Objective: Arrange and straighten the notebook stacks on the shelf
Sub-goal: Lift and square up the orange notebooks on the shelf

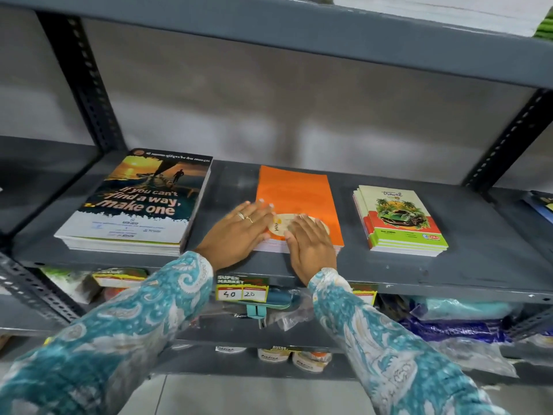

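Observation:
Three notebook stacks lie on the grey metal shelf (389, 271). The orange stack (296, 193) is in the middle. My left hand (239, 229) lies flat against its left edge, fingers spread over the cover. Resting palm-down on its near end, over a pale round label, is my right hand (311, 244). Neither hand grips anything. A thick stack with a sunset cover (137, 205) sits at the left. A smaller green and red "travel" stack (401, 220) sits at the right, its books slightly fanned.
Slotted uprights (86, 82) stand at the shelf's back corners. The shelf above (299, 34) hangs overhead. Price tags (242, 290) hang from the shelf's front lip. The lower shelf holds packaged goods in plastic (454, 324). More books (541, 205) show at the far right.

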Demonstrator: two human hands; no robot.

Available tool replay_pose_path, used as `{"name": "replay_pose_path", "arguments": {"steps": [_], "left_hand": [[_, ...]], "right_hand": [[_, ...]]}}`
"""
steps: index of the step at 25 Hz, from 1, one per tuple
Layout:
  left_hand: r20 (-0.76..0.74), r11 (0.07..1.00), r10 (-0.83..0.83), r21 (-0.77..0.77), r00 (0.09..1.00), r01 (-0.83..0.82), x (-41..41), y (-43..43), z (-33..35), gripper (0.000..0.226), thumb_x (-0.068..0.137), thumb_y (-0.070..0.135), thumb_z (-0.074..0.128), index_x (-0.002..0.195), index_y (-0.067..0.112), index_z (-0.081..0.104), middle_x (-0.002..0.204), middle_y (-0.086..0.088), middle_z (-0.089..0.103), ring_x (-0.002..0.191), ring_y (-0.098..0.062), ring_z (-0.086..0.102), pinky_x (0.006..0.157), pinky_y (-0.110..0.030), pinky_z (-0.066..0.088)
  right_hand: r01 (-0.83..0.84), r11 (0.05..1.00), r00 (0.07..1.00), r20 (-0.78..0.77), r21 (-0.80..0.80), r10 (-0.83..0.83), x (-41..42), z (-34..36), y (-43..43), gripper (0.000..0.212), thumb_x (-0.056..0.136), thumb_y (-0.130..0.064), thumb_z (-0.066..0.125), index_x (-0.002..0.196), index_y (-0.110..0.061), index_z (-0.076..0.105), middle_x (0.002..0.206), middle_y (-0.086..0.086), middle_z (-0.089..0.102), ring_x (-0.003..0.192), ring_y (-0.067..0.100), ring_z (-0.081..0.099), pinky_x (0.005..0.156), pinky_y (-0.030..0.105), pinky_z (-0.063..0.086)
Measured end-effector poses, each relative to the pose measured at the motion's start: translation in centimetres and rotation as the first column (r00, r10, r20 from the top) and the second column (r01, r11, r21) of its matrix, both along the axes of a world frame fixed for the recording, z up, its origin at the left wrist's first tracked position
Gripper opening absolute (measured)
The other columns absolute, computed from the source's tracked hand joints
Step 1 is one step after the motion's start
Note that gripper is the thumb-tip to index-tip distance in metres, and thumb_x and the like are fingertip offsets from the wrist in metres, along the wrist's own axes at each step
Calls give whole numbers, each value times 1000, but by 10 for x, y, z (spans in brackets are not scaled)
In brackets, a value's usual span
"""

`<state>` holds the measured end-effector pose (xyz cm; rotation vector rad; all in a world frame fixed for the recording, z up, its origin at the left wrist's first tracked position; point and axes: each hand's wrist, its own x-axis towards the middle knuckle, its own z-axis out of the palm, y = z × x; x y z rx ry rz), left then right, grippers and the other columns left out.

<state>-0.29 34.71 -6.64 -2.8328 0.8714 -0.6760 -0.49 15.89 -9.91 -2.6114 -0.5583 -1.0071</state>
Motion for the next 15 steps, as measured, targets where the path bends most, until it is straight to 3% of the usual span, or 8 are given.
{"name": "replay_pose_path", "arguments": {"steps": [3, 6, 8, 10, 12, 15], "left_hand": [[35, 985, 160, -66, 986, -158, -17, 61, 13, 60, 99, 39, 14, 123, 7, 59, 129, -10, 62, 124, -26, 55, 109, -35, 27], [-39, 947, 287, -140, 957, -289, -40, 130, 12, 68, 99, 42, 11, 114, 2, 64, 120, -15, 67, 115, -29, 61, 103, -32, 29], [-105, 920, 342, -167, 934, -355, -59, 175, 5, 74, 98, 48, 9, 112, 1, 66, 116, -17, 69, 111, -31, 63, 101, -32, 29], [-149, 908, 371, -150, 916, -392, -76, 211, -5, 77, 97, 52, 7, 118, 2, 62, 122, -18, 66, 114, -33, 61, 102, -31, 26], [-167, 907, 384, -118, 908, -405, -83, 232, -14, 76, 97, 51, 7, 124, 1, 57, 127, -19, 62, 117, -34, 59, 106, -28, 22], [-173, 908, 383, -109, 908, -404, -78, 241, -21, 71, 99, 47, 8, 128, 1, 53, 131, -18, 58, 121, -33, 56, 113, -19, 9]], "right_hand": [[-116, 993, 993, -10, -5, 116, -8, 17, 60, 67, 102, -37, 16, 101, -1, 73, 109, 13, 74, 108, 27, 68, 103, 39, 43], [-311, 945, 949, -92, -102, 302, -15, 33, 129, 55, 100, -33, 27, 105, -1, 71, 112, 14, 72, 108, 27, 68, 96, 42, 51], [-454, 870, 868, -313, -192, 384, -18, 39, 168, 47, 97, -29, 35, 121, 1, 61, 130, 17, 61, 123, 28, 57, 106, 41, 43], [-564, 786, 763, -525, -255, 377, -19, 36, 190, 48, 101, -26, 35, 141, 1, 38, 151, 17, 36, 141, 28, 31, 119, 39, 22], [-573, 750, 751, -577, -330, 321, -19, 31, 199, 50, 102, -24, 32, 147, -1, 25, 157, 15, 22, 147, 26, 17, 122, 38, 12], [-548, 758, 770, -568, -354, 291, -19, 31, 199, 49, 103, -20, 27, 148, -2, 18, 159, 13, 15, 148, 24, 10, 122, 36, 7]]}}
